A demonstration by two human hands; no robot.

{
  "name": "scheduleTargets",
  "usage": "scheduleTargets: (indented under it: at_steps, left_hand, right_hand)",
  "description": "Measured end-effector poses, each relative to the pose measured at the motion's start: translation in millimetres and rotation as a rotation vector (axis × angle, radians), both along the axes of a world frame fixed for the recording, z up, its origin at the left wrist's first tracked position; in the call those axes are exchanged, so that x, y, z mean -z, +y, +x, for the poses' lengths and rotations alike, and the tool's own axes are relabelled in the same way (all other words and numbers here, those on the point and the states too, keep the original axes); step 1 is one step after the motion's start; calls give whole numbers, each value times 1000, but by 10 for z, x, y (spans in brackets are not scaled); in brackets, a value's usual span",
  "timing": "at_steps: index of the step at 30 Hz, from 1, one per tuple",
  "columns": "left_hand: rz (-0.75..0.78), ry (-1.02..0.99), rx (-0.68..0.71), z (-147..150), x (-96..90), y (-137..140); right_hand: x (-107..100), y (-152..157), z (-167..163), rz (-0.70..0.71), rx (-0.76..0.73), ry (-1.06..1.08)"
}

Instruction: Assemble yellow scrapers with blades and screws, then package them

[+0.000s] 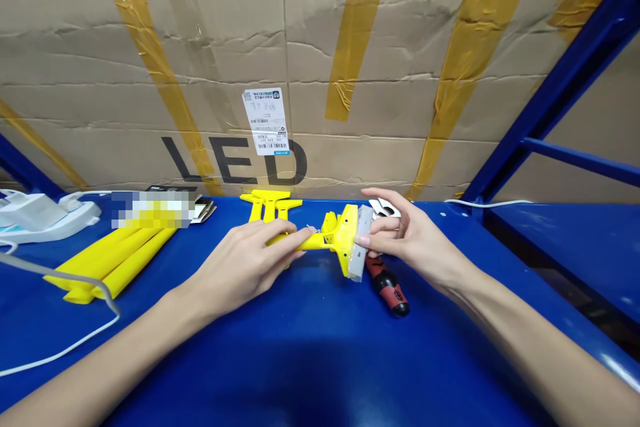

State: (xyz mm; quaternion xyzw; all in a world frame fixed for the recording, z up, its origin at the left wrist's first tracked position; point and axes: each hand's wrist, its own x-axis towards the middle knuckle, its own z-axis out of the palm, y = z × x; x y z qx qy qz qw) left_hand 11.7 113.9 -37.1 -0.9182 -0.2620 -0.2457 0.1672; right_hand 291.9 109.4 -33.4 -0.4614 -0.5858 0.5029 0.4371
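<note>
My left hand (250, 255) is closed around the handle of a yellow scraper (344, 240), held sideways just above the blue surface. Along the scraper's wide end runs a grey strip (361, 247), which my right hand (407, 233) pinches between thumb and fingers. Beneath that hand lies a red and black screwdriver (387, 287), its upper end hidden. White curved pieces (385, 208) show behind the right fingers; what they are I cannot tell. Several more yellow scraper parts (270, 203) rest beyond my left hand.
Long yellow tube-like pieces (120, 257) lie at the left, partly blurred out. A white power strip (50, 217) and a looping cable (107, 293) are beside them. A large taped cardboard box (320, 47) closes off the back. A blue metal frame post (545, 100) slants up at right.
</note>
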Motion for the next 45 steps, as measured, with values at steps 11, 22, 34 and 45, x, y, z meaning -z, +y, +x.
scheduleTargets:
  at_steps: [11, 22, 34, 45]
  left_hand:
    - [88, 26, 13, 30, 0, -19]
    - [-13, 90, 13, 192, -123, -5]
    - [-189, 499, 16, 282, -255, 42]
    - [-197, 404, -52, 70, -399, 252]
  right_hand:
    - [18, -23, -58, 23, 29, -30]
    - [95, -20, -138, -18, 2, 14]
    - [108, -36, -136, 67, -5, 18]
    - [-17, 166, 53, 280, 162, -726]
